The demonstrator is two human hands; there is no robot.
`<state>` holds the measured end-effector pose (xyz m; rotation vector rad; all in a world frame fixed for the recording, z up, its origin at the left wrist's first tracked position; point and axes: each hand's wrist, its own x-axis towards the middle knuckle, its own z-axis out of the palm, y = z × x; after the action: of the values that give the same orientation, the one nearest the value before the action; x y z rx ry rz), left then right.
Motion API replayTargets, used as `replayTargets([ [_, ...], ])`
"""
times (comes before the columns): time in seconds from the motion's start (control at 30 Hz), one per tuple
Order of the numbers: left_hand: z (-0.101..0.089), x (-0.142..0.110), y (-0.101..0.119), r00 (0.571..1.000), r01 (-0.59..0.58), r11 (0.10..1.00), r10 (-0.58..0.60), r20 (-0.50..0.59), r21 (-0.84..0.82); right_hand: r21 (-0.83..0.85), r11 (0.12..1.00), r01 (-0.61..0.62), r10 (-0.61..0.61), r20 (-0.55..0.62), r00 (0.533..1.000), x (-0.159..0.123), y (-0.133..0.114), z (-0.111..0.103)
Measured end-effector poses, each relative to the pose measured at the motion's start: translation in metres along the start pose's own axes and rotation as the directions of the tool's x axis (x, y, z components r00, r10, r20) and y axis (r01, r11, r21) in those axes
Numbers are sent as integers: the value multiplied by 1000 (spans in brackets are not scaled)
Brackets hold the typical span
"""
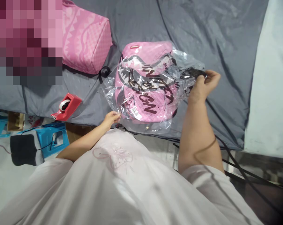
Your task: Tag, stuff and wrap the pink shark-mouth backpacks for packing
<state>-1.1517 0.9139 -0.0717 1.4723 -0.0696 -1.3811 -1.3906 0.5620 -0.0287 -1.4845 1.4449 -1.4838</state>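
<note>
Nearest the camera, one pale shirt (pixel 136 184) with a pink flower design fills the bottom of the view, its two short sleeves ending at two bare forearms. From the left, a pixelated block hides the upper corner; beside it, one pink bag (pixel 85 40) with a zigzag pattern lies on the grey-covered bench (pixel 213 37). Below the bench's near edge are parts of two blue stools (pixel 44 140), the fuller one beside one dark cushion (pixel 23 150). One red tape dispenser (pixel 72 107), with one white roll (pixel 64 105) in it, sits near that edge. Next comes the left hand (pixel 112 118), its fingers narrow, pinching the near left edge of one clear plastic wrap (pixel 190 59). Inside the wrap, one second bag (pixel 153 48), pink with black lettering, one red label and one white barcode sticker, lies flat on the bench, between the two hands. At its right, the right hand (pixel 205 82) has its fingers closed on the gathered end of the wrap; a dark piece there is too blurred to name. Farther right, one pale panel (pixel 270 93) stands beside the grey cover, and dark cords (pixel 235 159) run below the bench's edge.
</note>
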Motion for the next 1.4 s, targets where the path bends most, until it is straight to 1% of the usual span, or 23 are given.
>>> replayTargets([
  [0.37, 1, 5, -6, 998, 50, 999, -50, -28, 0, 32, 997, -69, 69, -6, 998, -12, -26, -1],
  [0.47, 1, 3, -11, 992, 37, 998, -42, -116, -44, 78, 997, 26, -30, 43, 999, -18, -44, 6],
  [0.53, 0, 7, -12, 978, -22, 995, 1, -208, -97, 171, 977, 125, -138, 70, 988, -25, -62, 24],
  [0.6, -4, 13, -6, 972, -86, 982, 46, -231, -169, 367, 898, 243, -310, 137, 941, -46, -91, 50],
  [0.63, -7, 15, -1, 982, -106, 969, 67, -178, -222, 447, 853, 271, -386, 189, 903, -64, -109, 62],
  [0.7, -13, 15, 12, 993, -91, 934, 112, 42, -345, 502, 837, 219, -432, 357, 828, -112, -145, 80],
  [0.73, -16, 13, 20, 978, -63, 914, 137, 157, -402, 499, 855, 143, -405, 470, 784, -140, -159, 86],
  [0.77, -20, 9, 27, 959, -44, 892, 164, 232, -449, 474, 878, 68, -386, 616, 687, -168, -168, 91],
  [0.8, -23, 4, 35, 951, -41, 875, 183, 250, -483, 411, 911, 19, -361, 776, 517, -194, -172, 95],
  [0.83, -26, -1, 41, 958, -57, 862, 190, 215, -504, 355, 934, 33, -345, 877, 334, -217, -172, 97],
  [0.87, -30, -5, 47, 971, -92, 851, 191, 142, -516, 325, 945, 47, -328, 928, 176, -236, -169, 99],
  [0.9, -33, -9, 52, 980, -145, 840, 194, 41, -523, 310, 948, 71, -313, 949, 39, -251, -164, 100],
  [0.93, -36, -11, 55, 978, -203, 827, 195, -71, -524, 317, 944, 92, -312, 948, -62, -261, -160, 100],
  [0.97, -39, -11, 59, 965, -258, 812, 189, -183, -523, 332, 937, 103, -319, 939, -129, -268, -157, 100],
  [1.0, -42, -10, 63, 941, -312, 792, 180, -287, -525, 347, 931, 113, -327, 930, -168, -271, -156, 99],
  [1.03, -45, -8, 69, 910, -363, 768, 170, -377, -528, 357, 926, 121, -334, 926, -177, -271, -158, 98],
  [1.07, -49, -5, 76, 876, -408, 744, 157, -456, -529, 357, 926, 123, -338, 928, -156, -267, -162, 98],
  [1.1, -55, -2, 86, 844, -447, 722, 145, -516, -528, 348, 930, 118, -336, 936, -109, -262, -169, 97],
  [1.13, -63, 1, 98, 820, -478, 702, 140, -555, -528, 333, 937, 105, -331, 943, -39, -255, -176, 96],
  [1.23, -94, 5, 146, 777, -543, 652, 150, -612, -529, 299, 951, 83, -310, 923, 230, -229, -196, 88],
  [1.33, -132, 15, 190, 745, -577, 637, 154, -649, -511, 258, 956, 137, -292, 821, 491, -199, -204, 70],
  [1.37, -145, 24, 200, 723, -596, 633, 156, -673, -494, 231, 960, 158, -280, 768, 576, -188, -203, 62],
  [1.4, -157, 36, 208, 671, -638, 620, 157, -725, -457, 200, 965, 173, -264, 701, 663, -175, -201, 53],
])
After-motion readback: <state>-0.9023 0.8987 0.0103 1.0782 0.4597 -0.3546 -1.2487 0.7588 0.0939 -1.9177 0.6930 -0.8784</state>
